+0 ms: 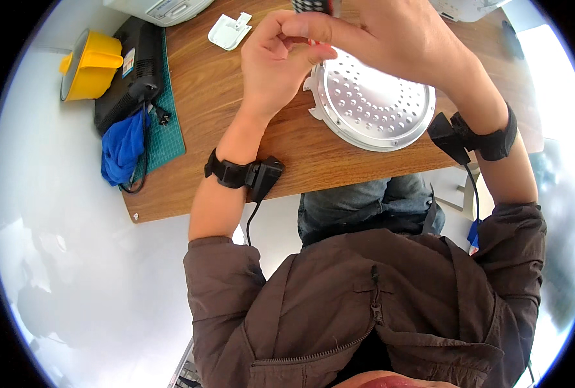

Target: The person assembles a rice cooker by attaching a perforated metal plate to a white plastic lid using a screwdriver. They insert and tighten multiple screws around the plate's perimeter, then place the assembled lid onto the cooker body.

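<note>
My hands meet above the far part of the wooden table (216, 123). The left hand (277, 61) is closed, its thumb and fingers pinched together; a small red bit shows between the hands, too covered to name. The right hand (397, 39) is closed round a black-and-white patterned cylinder (314, 6), cut off by the upper edge of the view, and its thumb lies across the left fingers. Partly below the right hand, a round silver metal plate (368, 123) with many holes and a notched left rim lies flat on the wood.
A small white plastic part (229, 31) lies left of my hands. Farther left are a green cutting mat (173, 132), a black device (132, 71), a yellow pot (96, 61), a blue cloth (123, 149) and a cable plug (162, 115). White appliances (168, 10) stand at the far edge.
</note>
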A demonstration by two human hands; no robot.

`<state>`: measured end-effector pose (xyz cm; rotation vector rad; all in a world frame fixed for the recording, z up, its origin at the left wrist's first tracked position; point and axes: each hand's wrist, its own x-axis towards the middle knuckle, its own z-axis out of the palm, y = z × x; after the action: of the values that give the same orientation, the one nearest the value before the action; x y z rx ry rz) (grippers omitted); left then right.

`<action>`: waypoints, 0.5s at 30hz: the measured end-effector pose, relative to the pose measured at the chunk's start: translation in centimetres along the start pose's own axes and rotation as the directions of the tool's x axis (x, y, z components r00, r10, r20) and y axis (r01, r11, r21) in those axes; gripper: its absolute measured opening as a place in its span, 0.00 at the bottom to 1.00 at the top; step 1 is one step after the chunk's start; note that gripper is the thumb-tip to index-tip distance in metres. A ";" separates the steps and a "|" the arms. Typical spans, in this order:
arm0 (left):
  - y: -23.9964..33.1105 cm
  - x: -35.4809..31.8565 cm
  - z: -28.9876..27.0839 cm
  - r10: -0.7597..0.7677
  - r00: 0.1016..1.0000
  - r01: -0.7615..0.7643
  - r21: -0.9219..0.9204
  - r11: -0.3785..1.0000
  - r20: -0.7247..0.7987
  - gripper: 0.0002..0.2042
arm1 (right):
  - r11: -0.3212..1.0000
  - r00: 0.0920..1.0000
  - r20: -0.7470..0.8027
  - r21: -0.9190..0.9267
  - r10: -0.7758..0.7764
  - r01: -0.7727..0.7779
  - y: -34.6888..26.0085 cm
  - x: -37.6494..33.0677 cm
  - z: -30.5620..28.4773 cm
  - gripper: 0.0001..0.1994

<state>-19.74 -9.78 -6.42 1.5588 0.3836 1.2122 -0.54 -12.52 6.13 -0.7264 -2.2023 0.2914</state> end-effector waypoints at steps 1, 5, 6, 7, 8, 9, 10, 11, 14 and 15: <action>0.2 -0.2 -0.1 -0.031 0.999 0.030 -0.025 0.999 -0.010 0.13 | 0.986 0.999 -0.049 0.167 0.024 -0.016 -0.2 -0.1 0.1 0.24; 1.6 0.2 -0.3 -0.103 0.992 0.110 -0.094 0.989 0.072 0.15 | 0.983 0.996 -0.072 0.173 -0.056 0.068 0.7 0.1 0.1 0.24; 0.7 -0.2 -0.5 -0.068 0.997 0.071 -0.092 0.993 0.043 0.16 | 0.993 0.997 -0.046 0.102 -0.057 0.061 0.7 0.0 0.0 0.24; -0.5 -0.8 -1.0 -0.028 1.000 0.029 -0.082 0.996 0.008 0.17 | 0.997 0.998 -0.018 0.036 -0.064 0.065 0.7 0.2 0.0 0.24; -1.1 -0.8 -1.2 0.011 1.000 -0.013 -0.073 0.997 -0.023 0.18 | 0.999 0.999 -0.005 -0.041 -0.032 0.031 -0.2 0.3 -0.1 0.24; -1.6 -0.7 -1.3 0.071 0.997 -0.072 -0.031 0.997 -0.016 0.18 | 0.993 1.000 0.005 -0.118 0.002 -0.001 -1.1 0.4 -0.3 0.23; -1.9 -0.5 -1.2 0.130 0.991 -0.130 0.006 0.991 0.000 0.19 | 0.994 1.000 -0.015 -0.105 -0.014 0.012 -1.1 0.3 -0.2 0.24; -2.0 -0.3 -1.0 0.188 0.982 -0.188 0.043 0.981 0.018 0.20 | 0.995 0.999 -0.033 -0.092 -0.030 0.027 -1.2 0.3 -0.1 0.24; -1.2 -0.7 -1.1 0.054 0.995 -0.047 0.085 0.995 -0.086 0.19 | 0.986 0.991 -0.057 0.109 -0.120 0.126 0.3 -0.2 0.7 0.25; -0.6 -0.8 -1.1 0.002 0.998 0.000 0.022 1.000 -0.055 0.20 | 0.992 0.996 0.022 0.099 -0.081 0.078 0.3 -0.1 0.0 0.26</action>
<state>-20.82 -9.55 -7.49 1.5466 0.4330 1.2575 -0.38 -12.37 5.95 -0.5829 -2.2183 0.3670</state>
